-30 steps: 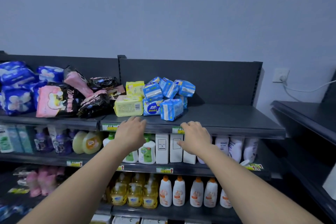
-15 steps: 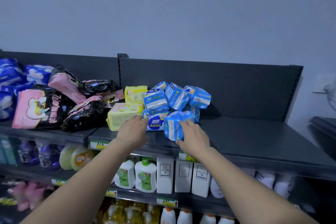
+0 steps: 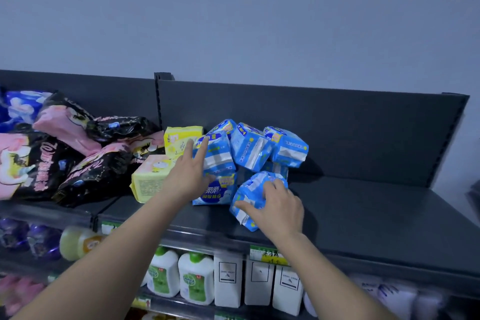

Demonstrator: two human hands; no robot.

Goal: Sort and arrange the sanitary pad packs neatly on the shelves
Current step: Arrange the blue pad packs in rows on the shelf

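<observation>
A loose heap of light-blue sanitary pad packs (image 3: pixel 253 149) lies in the middle of the dark top shelf (image 3: pixel 363 215). My right hand (image 3: pixel 276 209) grips the front blue pack (image 3: pixel 249 192), fingers curled over its top. With its fingers spread and straight, my left hand (image 3: pixel 188 173) touches the left blue pack (image 3: pixel 218 156) of the heap. Two yellow packs (image 3: pixel 150 180) lie just left of the heap. Black-and-pink packs (image 3: pixel 85 176) and dark blue packs (image 3: pixel 18 109) are piled further left.
The right part of the top shelf is bare dark metal up to its back panel (image 3: pixel 337 122). Below stand soap bottles with green labels (image 3: pixel 179 278), white boxes (image 3: pixel 257 283) and a yellow price tag (image 3: pixel 267 254) on the shelf's front edge.
Both hands rose from the shelf's front edge to the blue heap. My right hand closed round the front blue pack. The view moved closer to the shelf.
</observation>
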